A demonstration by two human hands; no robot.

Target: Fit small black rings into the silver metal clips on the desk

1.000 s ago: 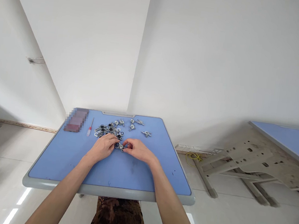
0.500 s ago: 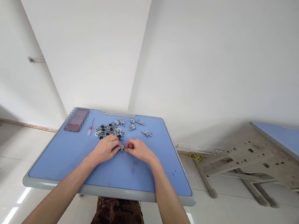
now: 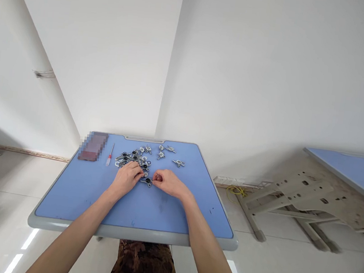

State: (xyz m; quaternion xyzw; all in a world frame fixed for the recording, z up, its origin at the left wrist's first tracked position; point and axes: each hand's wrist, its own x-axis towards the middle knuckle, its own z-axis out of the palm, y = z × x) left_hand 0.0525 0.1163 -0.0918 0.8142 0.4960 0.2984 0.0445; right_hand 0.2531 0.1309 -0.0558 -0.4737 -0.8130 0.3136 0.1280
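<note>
On the blue table, a small silver metal part with a black round centre [image 3: 148,180] lies in front of me, between my hands. My right hand [image 3: 169,182] pinches its right end between thumb and fingertips. My left hand [image 3: 127,177] has its fingertips closed on a small silver ring-shaped piece [image 3: 145,175], just above and left of the black centre. Beyond my left hand lies a pile of similar metal parts [image 3: 135,158], several with black round centres. The left fingers partly cover the near side of this pile.
A red-and-clear-handled screwdriver [image 3: 109,159] lies left of the pile. Farther left is a blurred-out dark flat object [image 3: 93,147]. Several silver parts sit apart at the back, one at the right [image 3: 178,163]. The blue table [image 3: 71,198] stands against a white wall.
My left hand has moved a little left, carrying the silver ring-shaped piece off the metal part. The part's black centre now shows. My right hand has stayed in place.
</note>
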